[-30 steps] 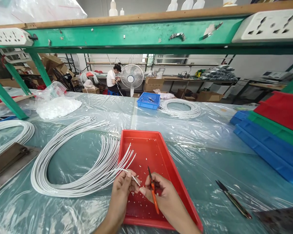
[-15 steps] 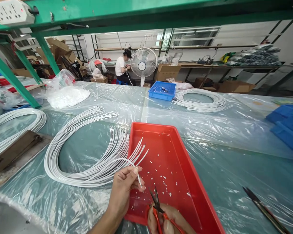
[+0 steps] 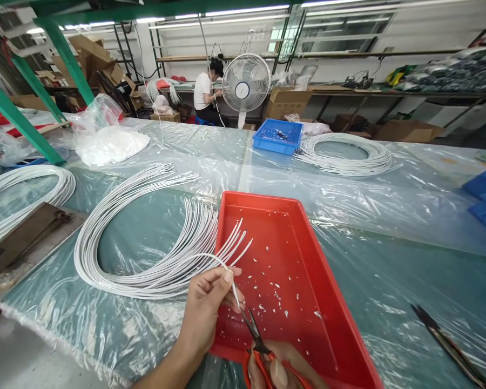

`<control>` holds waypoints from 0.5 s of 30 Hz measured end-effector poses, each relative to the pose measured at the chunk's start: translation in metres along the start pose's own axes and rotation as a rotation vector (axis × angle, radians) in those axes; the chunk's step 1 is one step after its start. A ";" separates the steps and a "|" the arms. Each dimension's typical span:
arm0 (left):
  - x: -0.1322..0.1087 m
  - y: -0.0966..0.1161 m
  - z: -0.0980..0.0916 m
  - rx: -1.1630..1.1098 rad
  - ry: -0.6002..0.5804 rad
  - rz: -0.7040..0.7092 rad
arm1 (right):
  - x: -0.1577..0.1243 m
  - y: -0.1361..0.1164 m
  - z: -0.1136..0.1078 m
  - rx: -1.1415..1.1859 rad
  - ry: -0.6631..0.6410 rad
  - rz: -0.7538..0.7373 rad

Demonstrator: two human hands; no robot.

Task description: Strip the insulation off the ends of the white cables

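My left hand (image 3: 210, 297) pinches one white cable (image 3: 235, 292) close to its end, over the near left part of a red tray (image 3: 332, 281). That cable arcs out of a large coil of white cables (image 3: 105, 270) on the left, whose loose ends reach over the tray's rim. My right hand (image 3: 283, 364) is closed round the orange handles of small scissors (image 3: 259, 343). Their blades are parted, and the tips are at the cable's end; whether they touch it I cannot tell. Small white scraps (image 3: 275, 286) lie scattered in the tray.
Tweezers (image 3: 445, 343) lie at the right. Farther back are a blue tray (image 3: 277, 146), another cable coil (image 3: 348, 170) and a heap of white pieces (image 3: 109, 146). A metal block (image 3: 24, 237) sits at left. A person (image 3: 204, 94) sits beyond, beside a fan (image 3: 246, 86).
The scissors have moved up and left, bringing their blades to the end of the held cable. My left hand keeps its pinch. The head view has tilted down slightly less at the top beam.
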State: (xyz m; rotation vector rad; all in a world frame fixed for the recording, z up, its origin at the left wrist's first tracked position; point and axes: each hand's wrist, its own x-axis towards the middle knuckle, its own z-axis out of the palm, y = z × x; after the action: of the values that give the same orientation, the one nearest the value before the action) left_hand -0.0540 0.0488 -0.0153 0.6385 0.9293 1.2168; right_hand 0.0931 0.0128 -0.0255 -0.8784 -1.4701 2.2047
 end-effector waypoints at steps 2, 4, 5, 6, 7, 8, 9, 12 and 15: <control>0.000 0.001 0.001 0.002 0.004 -0.001 | -0.003 -0.005 0.002 0.005 0.023 -0.024; 0.000 0.002 0.001 0.003 0.012 -0.002 | -0.007 -0.009 0.003 0.006 0.048 -0.048; -0.001 0.003 0.002 0.004 0.015 -0.006 | -0.007 -0.009 0.004 0.008 0.048 -0.053; -0.001 0.003 0.002 0.005 0.017 -0.012 | -0.007 -0.008 0.004 0.011 0.045 -0.057; -0.001 0.003 0.002 0.006 0.019 -0.016 | -0.007 -0.006 0.004 0.012 0.042 -0.063; -0.001 0.003 0.002 0.007 0.018 -0.021 | -0.006 -0.004 0.004 0.012 0.041 -0.069; -0.001 0.004 0.002 0.009 0.018 -0.024 | -0.005 -0.002 0.003 0.012 0.040 -0.069; -0.001 0.003 0.002 0.018 0.021 -0.023 | -0.002 0.003 0.003 0.014 0.040 -0.052; 0.000 0.003 0.002 0.028 0.026 -0.019 | -0.003 0.001 0.006 0.024 0.072 -0.046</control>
State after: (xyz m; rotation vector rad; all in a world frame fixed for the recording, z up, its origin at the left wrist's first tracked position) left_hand -0.0538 0.0494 -0.0119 0.6359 0.9735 1.1999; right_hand 0.0920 0.0066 -0.0235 -0.8978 -1.4142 2.1310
